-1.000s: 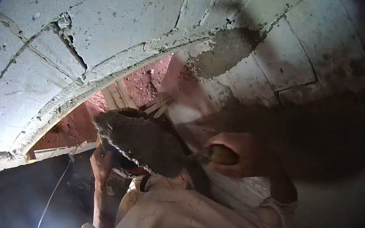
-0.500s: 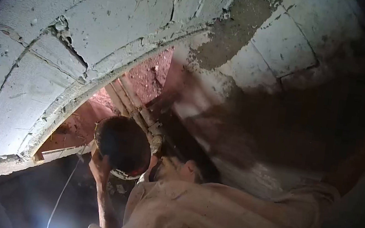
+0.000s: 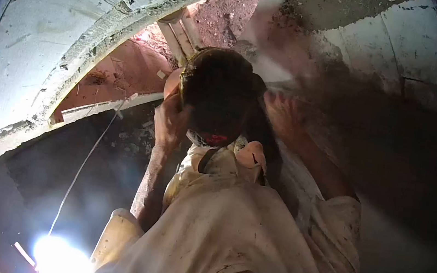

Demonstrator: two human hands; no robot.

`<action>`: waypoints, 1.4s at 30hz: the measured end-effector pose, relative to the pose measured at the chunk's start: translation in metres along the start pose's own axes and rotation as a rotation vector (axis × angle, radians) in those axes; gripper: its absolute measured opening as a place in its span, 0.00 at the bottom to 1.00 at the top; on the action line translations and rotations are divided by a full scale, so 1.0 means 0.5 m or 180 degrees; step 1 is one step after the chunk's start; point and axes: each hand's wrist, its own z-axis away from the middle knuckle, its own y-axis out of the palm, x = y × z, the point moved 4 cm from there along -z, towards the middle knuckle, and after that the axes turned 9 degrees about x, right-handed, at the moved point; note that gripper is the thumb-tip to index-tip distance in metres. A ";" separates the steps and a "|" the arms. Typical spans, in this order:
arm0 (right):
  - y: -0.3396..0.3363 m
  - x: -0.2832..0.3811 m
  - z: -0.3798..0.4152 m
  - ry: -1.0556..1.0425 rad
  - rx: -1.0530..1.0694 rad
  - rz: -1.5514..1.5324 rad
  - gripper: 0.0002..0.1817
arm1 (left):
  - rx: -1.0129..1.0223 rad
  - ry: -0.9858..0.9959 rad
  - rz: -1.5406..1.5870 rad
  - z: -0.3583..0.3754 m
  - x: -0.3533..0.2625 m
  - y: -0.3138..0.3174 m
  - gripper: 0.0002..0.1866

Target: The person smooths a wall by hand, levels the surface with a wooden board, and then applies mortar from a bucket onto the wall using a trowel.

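A dark, round, basin-like vessel [image 3: 216, 89] with a yellowish rim is in the middle of the view. My left hand [image 3: 172, 122] grips its left edge, with the fingers partly hidden in shadow. Something red [image 3: 215, 138] shows at the vessel's lower edge. My right hand [image 3: 283, 114] is raised just right of the vessel, fingers loosely bent and apart; a dark gap seems to lie between them. Below are my pale, stained shirt [image 3: 219, 214] and a pinkish shape [image 3: 251, 155] I cannot make out.
A curved, cracked plastered edge [image 3: 90, 45] arches across the upper left. Beyond it are a reddish earth surface [image 3: 225, 18] and wooden-looking bars [image 3: 176, 37]. A patchy plastered wall [image 3: 362, 50] stands right. A bright lamp [image 3: 61, 260] and thin cord [image 3: 82, 168] are at lower left.
My view has shifted, with the arch moving up and left. The vessel in my left hand now appears higher and further right. My right hand has come into view beside it.
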 end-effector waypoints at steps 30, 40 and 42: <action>-0.498 -0.123 0.111 -0.1790 0.1208 -0.3281 0.17 | -0.0331 -0.0480 0.0020 0.032 0.118 -0.085 0.18; -0.676 -0.662 0.223 0.1744 -0.2004 -0.1296 0.29 | -0.0718 -0.0372 0.0177 0.066 0.147 -0.121 0.26; -0.813 -0.539 0.278 0.1955 -0.2427 -0.1060 0.33 | -0.0647 -0.0549 0.0053 0.051 0.175 -0.108 0.26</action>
